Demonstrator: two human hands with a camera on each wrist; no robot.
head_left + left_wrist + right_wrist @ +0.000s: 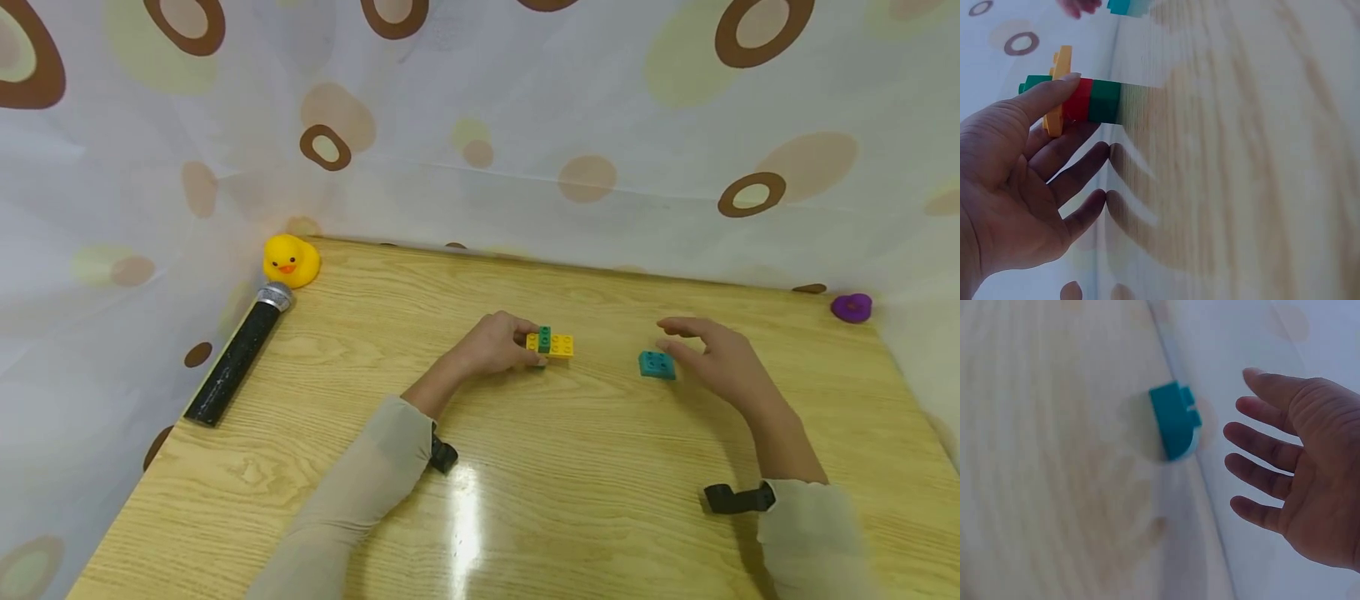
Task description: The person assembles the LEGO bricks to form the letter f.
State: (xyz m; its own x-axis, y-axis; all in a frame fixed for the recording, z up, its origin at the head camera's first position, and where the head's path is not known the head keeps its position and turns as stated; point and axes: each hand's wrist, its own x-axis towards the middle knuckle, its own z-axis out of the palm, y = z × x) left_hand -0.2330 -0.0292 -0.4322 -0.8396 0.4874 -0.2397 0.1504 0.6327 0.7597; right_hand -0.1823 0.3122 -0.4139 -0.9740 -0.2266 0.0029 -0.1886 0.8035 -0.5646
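Note:
My left hand [495, 343] pinches a small stack of toy building bricks [561, 346] near the middle of the table. In the left wrist view the stack has a green brick [1105, 101] at the table, then a red brick [1079, 103], a yellow brick [1063, 62] lying crosswise, and another green brick [1036, 82] on top. The thumb presses its side; the lower fingers spread out. To the right lies a teal brick [657, 365], studs up, with one rounded end [1172, 422]. Beside it hovers my right hand [716, 358], fingers parted and holding nothing.
A yellow rubber duck [291, 262] sits in the back left corner, with a black microphone [236, 358] along the left edge. Far right at the back is a small purple toy [852, 307]. A patterned curtain [465, 100] borders the wooden table [585, 492].

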